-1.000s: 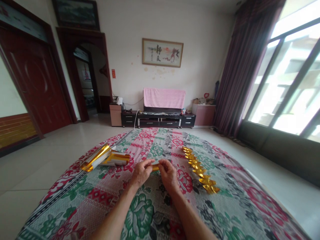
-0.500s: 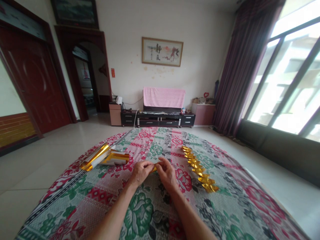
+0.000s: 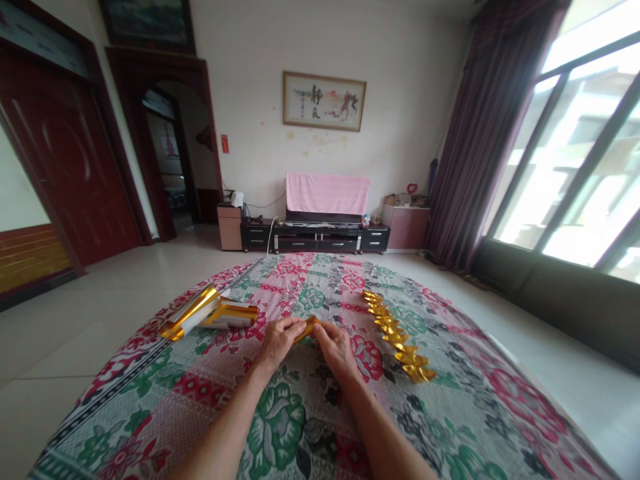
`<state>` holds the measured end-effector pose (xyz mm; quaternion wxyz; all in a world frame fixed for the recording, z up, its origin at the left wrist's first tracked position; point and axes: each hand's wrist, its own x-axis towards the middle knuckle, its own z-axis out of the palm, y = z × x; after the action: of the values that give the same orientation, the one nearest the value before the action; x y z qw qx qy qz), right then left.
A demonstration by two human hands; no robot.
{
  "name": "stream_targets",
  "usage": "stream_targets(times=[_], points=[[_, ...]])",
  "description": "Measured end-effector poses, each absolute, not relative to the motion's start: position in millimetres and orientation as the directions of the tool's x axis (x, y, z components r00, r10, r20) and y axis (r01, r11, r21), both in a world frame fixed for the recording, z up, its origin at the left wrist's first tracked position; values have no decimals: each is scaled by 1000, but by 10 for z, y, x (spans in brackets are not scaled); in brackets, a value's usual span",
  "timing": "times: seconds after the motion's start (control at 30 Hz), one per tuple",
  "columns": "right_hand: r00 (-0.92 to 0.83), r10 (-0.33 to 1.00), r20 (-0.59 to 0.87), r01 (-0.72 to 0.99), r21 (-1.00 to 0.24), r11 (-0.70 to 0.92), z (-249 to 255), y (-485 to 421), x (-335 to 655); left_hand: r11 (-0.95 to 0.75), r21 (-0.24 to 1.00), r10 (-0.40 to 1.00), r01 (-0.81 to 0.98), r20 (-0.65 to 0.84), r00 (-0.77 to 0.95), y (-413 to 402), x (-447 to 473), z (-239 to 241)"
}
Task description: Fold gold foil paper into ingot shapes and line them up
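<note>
Between my two hands is a small piece of gold foil paper [image 3: 307,328], pinched at both ends just above the flowered cloth. My left hand [image 3: 280,343] is closed on its left end, thumb and fingers together. My right hand [image 3: 334,347] grips the right end with thumb and fingers. To the right lies a row of folded gold paper ingots [image 3: 395,333], several of them nested one against another. On the left, curled sheets of gold foil paper [image 3: 193,313] show their white backs.
A round table with a flowered cloth [image 3: 210,420] fills the foreground. Beyond it a low black TV cabinet [image 3: 317,240] bears a screen under a pink towel [image 3: 327,193]. A purple curtain [image 3: 460,147] and windows stand at the right, a red door [image 3: 70,153] at the left.
My right fingers have come down from a raised position onto the gold paper, and more of the paper shows between my hands. The row and the curled sheets have stayed put.
</note>
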<state>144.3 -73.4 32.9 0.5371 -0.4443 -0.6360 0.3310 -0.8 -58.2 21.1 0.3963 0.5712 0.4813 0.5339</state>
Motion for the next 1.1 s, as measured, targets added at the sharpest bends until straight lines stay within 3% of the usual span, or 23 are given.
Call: stream_targets(times=[0.37,1.1], points=[[-40,912,408,233,-884,406,275,-695,1440,-116,990,991,-80,110,-78,-607,70,249],[-141,882,449,392,-793,466,193,-684,1400,-119,981,984,-154,96,-150,-613,108,250]])
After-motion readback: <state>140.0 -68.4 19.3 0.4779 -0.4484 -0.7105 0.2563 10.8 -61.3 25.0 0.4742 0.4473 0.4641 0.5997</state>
